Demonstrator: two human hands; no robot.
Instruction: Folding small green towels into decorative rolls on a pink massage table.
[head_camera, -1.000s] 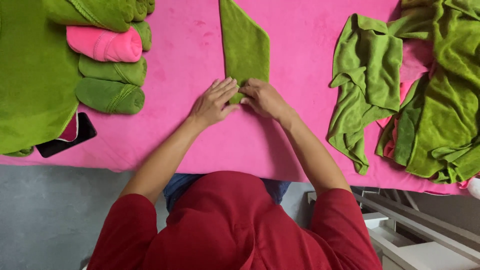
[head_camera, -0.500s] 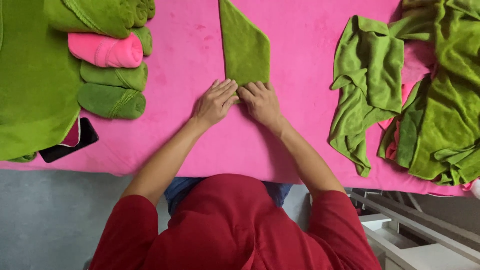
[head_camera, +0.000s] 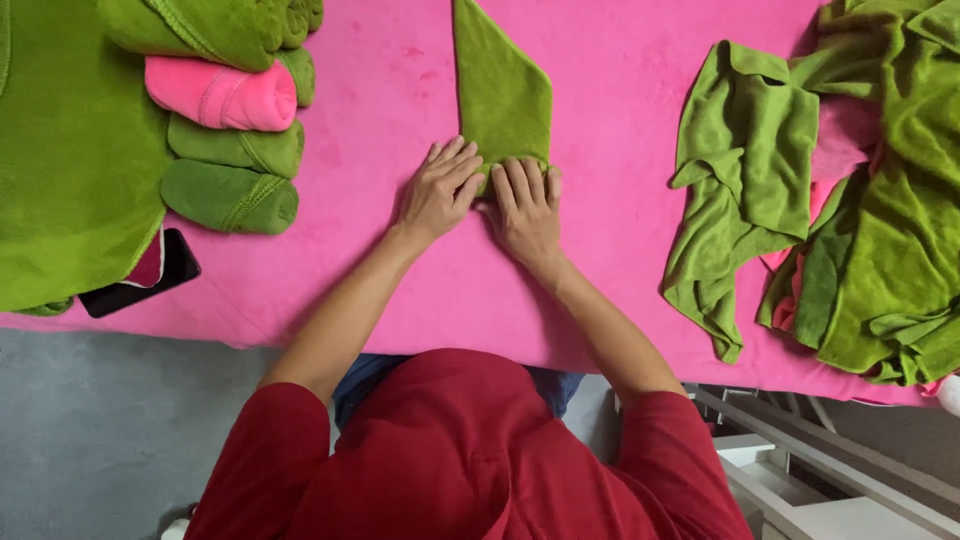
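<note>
Both hands down flat now, left hand (head_camera: 440, 190) and right hand (head_camera: 525, 205) side by side, fingers spread over the near end of the folded green towel (head_camera: 503, 95) mid-bench (head_camera: 620, 130). Its far end runs out of frame, and the edge beneath the fingers is hidden.

Seen from above, a person in a red short-sleeved top leans forward with both bare forearms reaching ahead and angling inward, so the two hands meet side by side. The left hand (head_camera: 440, 190) lies palm down, fingers (head_camera: 462, 165) straight and slightly spread, pointing forward and a little to the right. The right hand (head_camera: 525, 210) lies palm down just beside it, fingers held close together and pointing forward, their tips curled slightly down. The inner edges of the two hands touch or nearly touch. Both wrists are low and flat, elbows bent outward.
</note>
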